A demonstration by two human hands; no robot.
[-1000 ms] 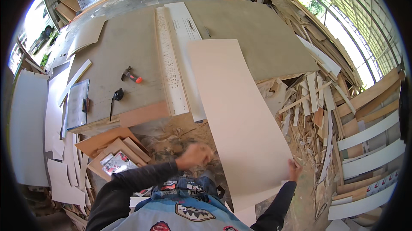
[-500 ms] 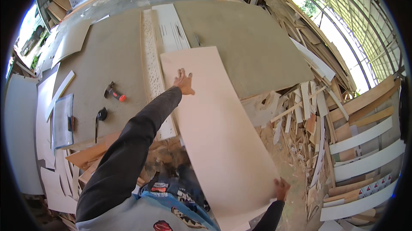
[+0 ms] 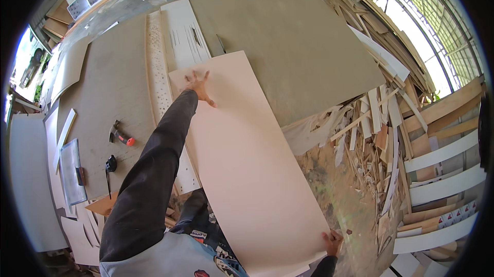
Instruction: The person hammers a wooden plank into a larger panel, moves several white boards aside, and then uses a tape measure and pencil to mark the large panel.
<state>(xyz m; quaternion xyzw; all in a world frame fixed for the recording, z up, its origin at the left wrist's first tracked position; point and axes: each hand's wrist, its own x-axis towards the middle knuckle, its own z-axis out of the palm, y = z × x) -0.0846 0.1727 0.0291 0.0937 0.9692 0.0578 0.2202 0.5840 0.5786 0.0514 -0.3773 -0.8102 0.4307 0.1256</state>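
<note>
The pale pinkish board (image 3: 247,158) slants across the near part of the desk (image 3: 309,45), its far end above the white slotted strip (image 3: 180,25) and its near end reaching past the desk edge toward the person, so good work here seems to rest on supporting both ends. The left hand (image 3: 201,89) is spread wide and flat on top near the far left corner, pressing or steadying without gripping anything; the right hand (image 3: 333,242) is curled round the right edge near the close corner and has hold of it. It would be wise to keep the left palm broad, since pressure from fingertips alone could let the far end slip or twist, and to keep the right grip firm but light, because so long and thin a board may bow where nothing bears it. Moving both hands at the same pace should keep it from swinging about one corner. The loose hammer (image 3: 122,134) and tape measure (image 3: 111,163) lie well left of the board, and the left sleeve (image 3: 154,174) is best kept clear of them; on the right, the scrap pile (image 3: 368,128) could snag the edge if it drifts that way
</note>
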